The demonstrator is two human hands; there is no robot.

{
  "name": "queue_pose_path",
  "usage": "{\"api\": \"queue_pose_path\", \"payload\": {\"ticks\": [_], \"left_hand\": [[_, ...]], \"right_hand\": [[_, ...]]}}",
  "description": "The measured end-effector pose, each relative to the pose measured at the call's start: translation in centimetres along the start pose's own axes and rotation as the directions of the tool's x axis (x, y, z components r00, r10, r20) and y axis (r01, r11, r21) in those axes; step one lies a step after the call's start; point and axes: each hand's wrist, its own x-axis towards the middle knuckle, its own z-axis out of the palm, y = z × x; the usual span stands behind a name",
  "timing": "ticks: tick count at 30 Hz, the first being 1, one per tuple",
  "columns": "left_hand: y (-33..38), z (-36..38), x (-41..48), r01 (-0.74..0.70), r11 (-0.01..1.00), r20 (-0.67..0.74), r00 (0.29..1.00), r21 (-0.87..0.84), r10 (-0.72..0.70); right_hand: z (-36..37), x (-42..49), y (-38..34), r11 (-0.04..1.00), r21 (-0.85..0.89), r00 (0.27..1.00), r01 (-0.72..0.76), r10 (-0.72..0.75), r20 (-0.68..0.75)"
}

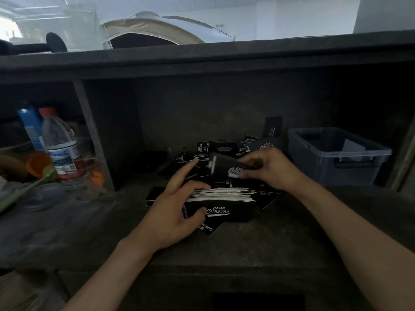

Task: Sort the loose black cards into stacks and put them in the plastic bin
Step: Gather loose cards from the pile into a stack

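Logging card handling: my left grip (173, 212) is clenched round a thick stack (220, 195) of black cards, thumb on the front face, fingers over the white edges, which face up. My right grip (269, 169) pinches a single card (224, 167) just above the stack; it is blurred, so I cannot read its print. Behind them the loose cards (224, 147) lie heaped on the table (292, 232), a few under the stack. To the right sits the plastic bin (314, 169), apart from the heap. Judgement: these cards are light, thin and fairly stiff, with faces that are probably slick, so a stack may fan or slide unless squeezed across both faces; singles are best taken by an edge. Legible: the stack's front card reads "CLUB" over script that looks like "Camping"; a card beneath shows "CAMPING".
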Motion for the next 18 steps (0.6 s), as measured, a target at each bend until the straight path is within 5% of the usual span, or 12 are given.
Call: {"api": "queue_pose_path", "payload": {"ticks": [3, 7, 9, 11, 14, 18], "left_hand": [[0.2, -0.1, 0.1, -0.008, 1.0, 0.004, 1.0, 0.01, 0.008], [0.0, 0.0, 0.2, 0.038, 0.999, -0.026, 0.999, -0.021, -0.038], [0.1, 0.1, 0.3, 0.054, 0.998, -0.019, 0.998, -0.024, -0.055], [0.2, 0.1, 0.3, 0.041, 0.999, -0.002, 0.999, -0.028, -0.041], [0.2, 0.2, 0.3, 0.041, 0.999, -0.004, 0.999, -0.016, -0.041], [0.2, 0.3, 0.3, 0.116, 0.993, -0.035, 0.993, 0.004, -0.116]], "right_hand": [[0.8, -0.5, -1.5, 0.967, 0.239, 0.971, -0.082, 0.024, 0.237], [0.5, -1.0, -2.3, 0.945, 0.212, 0.898, -0.25, 0.144, 0.417], [0.3, -0.8, -2.0, 0.919, 0.263, 0.907, -0.295, 0.182, 0.381], [0.2, -0.4, -1.2, 0.935, 0.268, 0.965, -0.231, 0.185, 0.187], [-0.9, 0.2, 0.8, 0.977, -0.094, 0.978, -0.193, 0.185, -0.092], [-1.5, -0.6, 1.0, 0.888, -0.397, 0.944, -0.23, 0.302, 0.129]]}}
